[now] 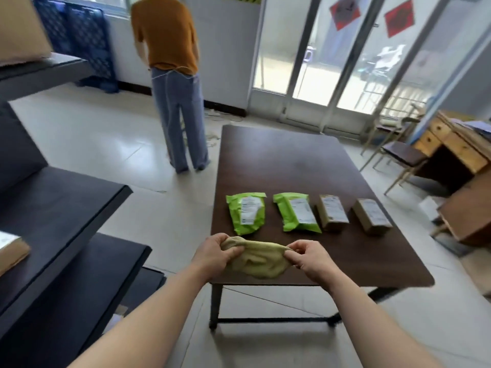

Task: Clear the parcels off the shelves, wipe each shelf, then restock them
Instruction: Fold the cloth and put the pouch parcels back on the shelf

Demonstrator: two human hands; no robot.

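Head view: the left hand [215, 252] and right hand [309, 257] hold a yellowish cloth [257, 264] between them over the near edge of the tabletop [292, 166]. The left grip is curled round the cloth's bunched left end. The right grip pinches the other end between thumb and fingertips. The cloth's top edge runs taut from grip to grip and the rest sags below; whether it touches the tabletop cannot be told.

Just beyond the grips, four parcels lie in a row on the tabletop, apart from one another and labels up. A green parcel [247, 212] lies beyond the left grip and a second green parcel [297, 212] beyond the right. A box [332, 215] and a second box [372, 215] lie farther out to the right.

Well to the left of the left grip stand dark shelves [61, 208], with a brown parcel [10, 253] lying on one at the frame's edge. Far beyond the grips a person [172, 75] in an orange top stands on the floor, back turned. Far to the right are a chair [401, 152] and a wooden desk [457, 147].
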